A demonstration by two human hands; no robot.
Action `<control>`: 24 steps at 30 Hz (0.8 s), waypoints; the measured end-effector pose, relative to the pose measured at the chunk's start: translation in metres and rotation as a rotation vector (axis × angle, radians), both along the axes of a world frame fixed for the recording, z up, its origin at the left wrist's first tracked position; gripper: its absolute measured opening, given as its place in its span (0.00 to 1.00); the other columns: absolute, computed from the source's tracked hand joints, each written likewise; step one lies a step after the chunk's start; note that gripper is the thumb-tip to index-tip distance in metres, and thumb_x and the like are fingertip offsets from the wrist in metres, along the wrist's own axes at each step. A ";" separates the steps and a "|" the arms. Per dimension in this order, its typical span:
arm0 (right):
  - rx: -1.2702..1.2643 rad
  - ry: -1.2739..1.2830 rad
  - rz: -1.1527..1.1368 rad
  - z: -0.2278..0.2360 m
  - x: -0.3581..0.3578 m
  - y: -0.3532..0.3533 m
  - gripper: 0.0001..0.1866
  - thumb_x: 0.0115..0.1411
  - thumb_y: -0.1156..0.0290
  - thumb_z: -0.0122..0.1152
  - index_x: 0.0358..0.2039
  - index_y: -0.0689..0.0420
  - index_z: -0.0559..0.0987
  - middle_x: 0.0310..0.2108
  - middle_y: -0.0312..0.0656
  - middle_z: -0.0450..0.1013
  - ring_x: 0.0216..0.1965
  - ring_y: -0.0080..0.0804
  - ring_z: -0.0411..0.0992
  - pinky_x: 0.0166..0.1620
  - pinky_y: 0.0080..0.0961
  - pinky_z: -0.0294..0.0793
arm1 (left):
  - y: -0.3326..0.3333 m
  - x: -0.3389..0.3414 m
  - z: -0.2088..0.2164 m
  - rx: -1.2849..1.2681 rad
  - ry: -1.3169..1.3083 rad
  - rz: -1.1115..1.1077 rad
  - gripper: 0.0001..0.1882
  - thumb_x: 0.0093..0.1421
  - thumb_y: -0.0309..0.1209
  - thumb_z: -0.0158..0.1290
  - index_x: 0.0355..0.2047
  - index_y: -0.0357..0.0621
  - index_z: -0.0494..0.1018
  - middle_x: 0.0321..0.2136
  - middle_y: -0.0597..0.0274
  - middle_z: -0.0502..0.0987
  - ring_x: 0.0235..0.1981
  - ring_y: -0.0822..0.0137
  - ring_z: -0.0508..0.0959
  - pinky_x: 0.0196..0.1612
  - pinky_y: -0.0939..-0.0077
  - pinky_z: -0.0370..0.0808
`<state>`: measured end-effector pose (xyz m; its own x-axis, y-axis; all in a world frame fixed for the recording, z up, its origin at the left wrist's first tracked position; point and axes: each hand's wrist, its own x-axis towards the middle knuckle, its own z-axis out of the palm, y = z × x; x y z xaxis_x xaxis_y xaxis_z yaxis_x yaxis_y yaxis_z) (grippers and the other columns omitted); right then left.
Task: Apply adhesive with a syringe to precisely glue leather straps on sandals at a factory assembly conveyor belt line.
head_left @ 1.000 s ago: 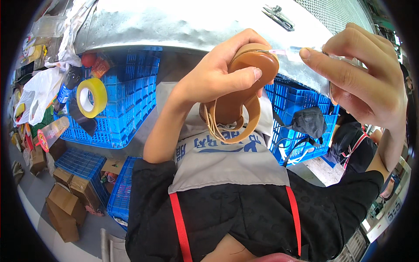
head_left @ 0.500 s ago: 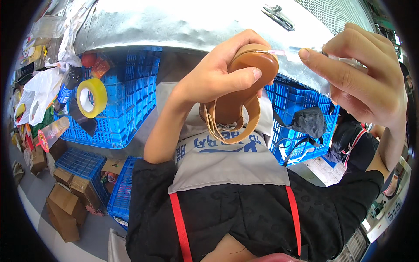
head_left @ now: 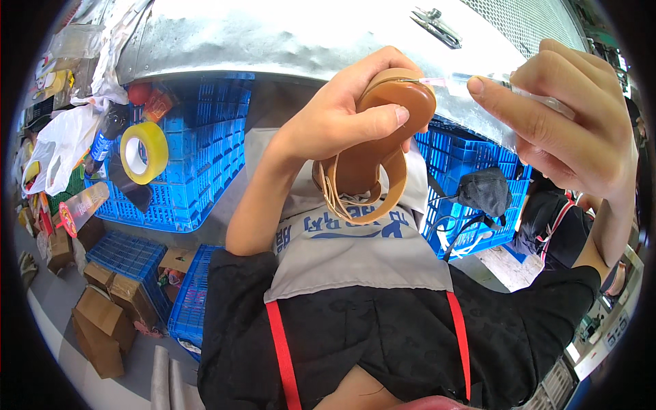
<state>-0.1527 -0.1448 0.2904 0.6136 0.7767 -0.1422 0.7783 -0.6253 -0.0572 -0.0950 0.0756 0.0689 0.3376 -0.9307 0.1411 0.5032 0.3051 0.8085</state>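
A brown sandal [head_left: 418, 101] with tan straps hangs heel-down in front of my apron. My left hand [head_left: 345, 113] is closed around its toe end, thumb pressed on the footbed and fingers behind the sole. From the right, my right hand [head_left: 570, 133] grips a clear syringe-like applicator [head_left: 459, 84] with a pale pink hub and thin needle. The needle's end lies at the sole's upper rim, near my left fingers. My right index finger stretches along the applicator, whose rear part is mostly hidden by the fingers.
A metal worktable [head_left: 273, 41] spans the top, with a metal clip-like tool [head_left: 437, 27] on it. Blue crates stand below; a yellow tape roll [head_left: 144, 153] hangs by the left crate [head_left: 198, 157], a black mesh bag [head_left: 484, 191] by the right. Cardboard boxes [head_left: 102, 328] lie lower left.
My right fingers have shifted slightly along the applicator, with the needle still at the sole's rim. My left hand and the sandal have hardly moved.
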 end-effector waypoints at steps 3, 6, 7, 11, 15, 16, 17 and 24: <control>-0.014 -0.007 0.018 0.001 0.000 0.000 0.34 0.37 0.58 0.65 0.47 0.63 0.88 0.26 0.40 0.69 0.24 0.32 0.68 0.26 0.31 0.63 | 0.000 0.000 0.000 0.003 -0.003 0.002 0.24 0.65 0.35 0.58 0.58 0.40 0.67 0.39 0.44 0.82 0.35 0.60 0.85 0.39 0.64 0.84; -0.022 -0.014 0.034 0.002 0.000 0.001 0.35 0.37 0.57 0.65 0.47 0.63 0.88 0.26 0.40 0.69 0.24 0.32 0.68 0.26 0.31 0.64 | 0.000 0.000 0.000 0.000 -0.003 0.000 0.24 0.65 0.35 0.58 0.58 0.40 0.67 0.39 0.44 0.82 0.35 0.60 0.85 0.39 0.64 0.84; -0.021 -0.015 0.038 0.002 0.000 0.001 0.35 0.37 0.57 0.65 0.47 0.64 0.88 0.26 0.40 0.69 0.24 0.32 0.68 0.26 0.31 0.63 | 0.000 0.000 0.000 -0.003 -0.006 0.000 0.24 0.65 0.35 0.58 0.58 0.40 0.67 0.39 0.44 0.82 0.35 0.60 0.85 0.39 0.64 0.84; 0.000 -0.008 0.039 0.001 0.001 0.000 0.35 0.37 0.57 0.65 0.47 0.64 0.88 0.26 0.40 0.69 0.23 0.32 0.67 0.25 0.31 0.62 | 0.000 0.001 0.000 -0.004 0.006 -0.009 0.24 0.65 0.35 0.58 0.58 0.40 0.67 0.39 0.44 0.81 0.35 0.60 0.84 0.39 0.64 0.84; 0.003 0.003 0.055 0.001 0.003 0.001 0.36 0.36 0.58 0.65 0.48 0.65 0.87 0.26 0.40 0.68 0.22 0.32 0.66 0.24 0.31 0.60 | 0.000 0.000 0.001 0.003 0.011 -0.007 0.24 0.65 0.36 0.58 0.57 0.39 0.67 0.40 0.44 0.82 0.35 0.60 0.84 0.40 0.64 0.84; 0.002 0.008 0.055 0.002 0.003 0.002 0.36 0.36 0.58 0.65 0.48 0.65 0.87 0.26 0.40 0.68 0.22 0.32 0.66 0.23 0.31 0.60 | 0.000 0.000 0.001 0.002 0.012 -0.007 0.24 0.65 0.36 0.58 0.57 0.39 0.67 0.40 0.44 0.82 0.35 0.60 0.84 0.40 0.64 0.84; 0.001 0.016 0.044 0.002 0.003 0.003 0.37 0.35 0.58 0.66 0.48 0.64 0.87 0.26 0.40 0.68 0.23 0.32 0.66 0.24 0.31 0.60 | 0.000 0.000 0.000 -0.013 0.018 -0.004 0.24 0.66 0.36 0.59 0.57 0.39 0.67 0.40 0.44 0.82 0.35 0.60 0.84 0.40 0.64 0.84; -0.106 -0.037 -0.015 0.007 -0.013 0.010 0.35 0.37 0.61 0.66 0.49 0.63 0.87 0.28 0.40 0.68 0.25 0.34 0.67 0.26 0.33 0.63 | -0.002 -0.003 0.001 0.021 -0.012 0.010 0.23 0.67 0.36 0.58 0.56 0.39 0.67 0.40 0.47 0.82 0.38 0.62 0.84 0.41 0.64 0.84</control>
<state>-0.1653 -0.1352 0.2972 0.6312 0.7493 -0.2003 0.7693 -0.6377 0.0389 -0.0978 0.0733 0.0702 0.3450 -0.9302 0.1252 0.4908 0.2925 0.8207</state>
